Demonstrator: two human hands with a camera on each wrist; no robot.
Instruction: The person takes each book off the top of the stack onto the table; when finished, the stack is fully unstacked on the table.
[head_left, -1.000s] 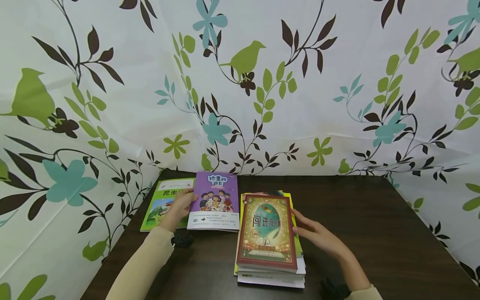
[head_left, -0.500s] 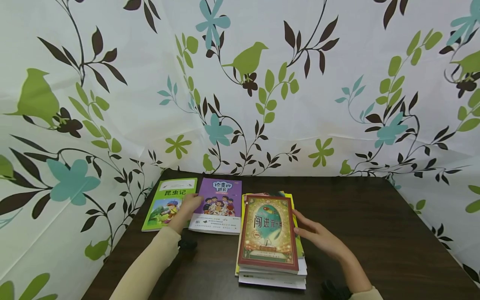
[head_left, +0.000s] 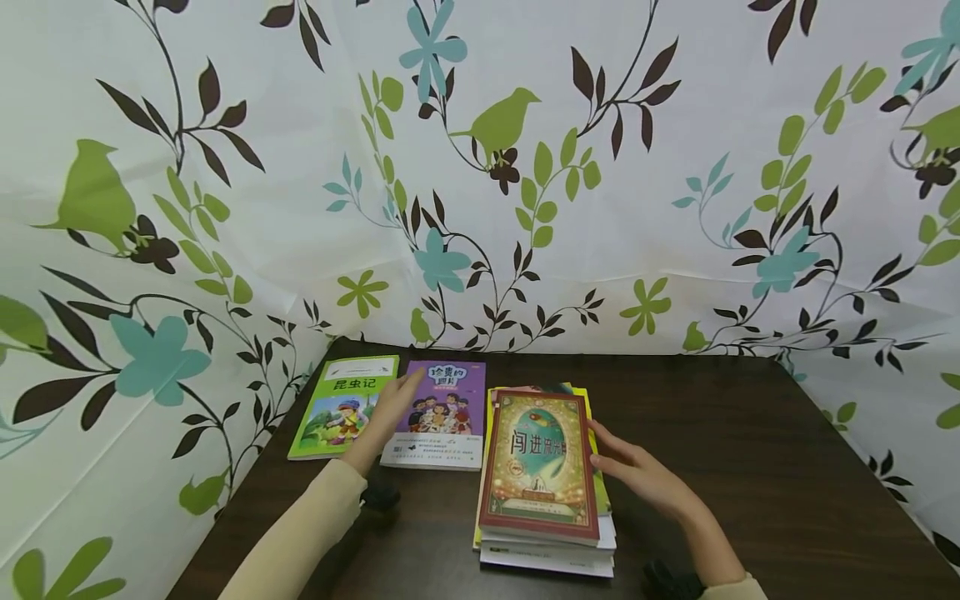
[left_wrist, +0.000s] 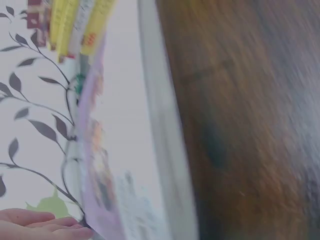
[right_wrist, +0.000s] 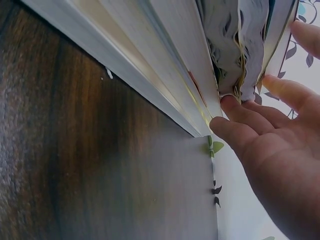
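Note:
Extended over the left edge of a purple book [head_left: 457, 417] is my left hand [head_left: 388, 410], its fingers straight. That book lies flat on the table, right beside a green book [head_left: 318, 429]. To the right stands a stack of books, topped by a red-and-gold book [head_left: 538, 467]. Along the right side of the stack rests my right hand [head_left: 648, 482]. In the right wrist view, the fingertips of the right hand [right_wrist: 265, 130] touch the page edges of the stacked books [right_wrist: 165, 55]. Only some fingers of the left hand [left_wrist: 42, 226] show in the left wrist view.
The dark wooden table [head_left: 750, 450] carries everything and extends to the right of the stack. A white curtain [head_left: 600, 275] patterned with leaves and birds hangs behind the table and along its left side. Yellow book spines [left_wrist: 70, 25] show in the left wrist view.
The purple book has shifted slightly right and nearer, uncovering more of the green book. My left hand has loosened from its edge, fingers straightening forward. The right hand stays at the stack.

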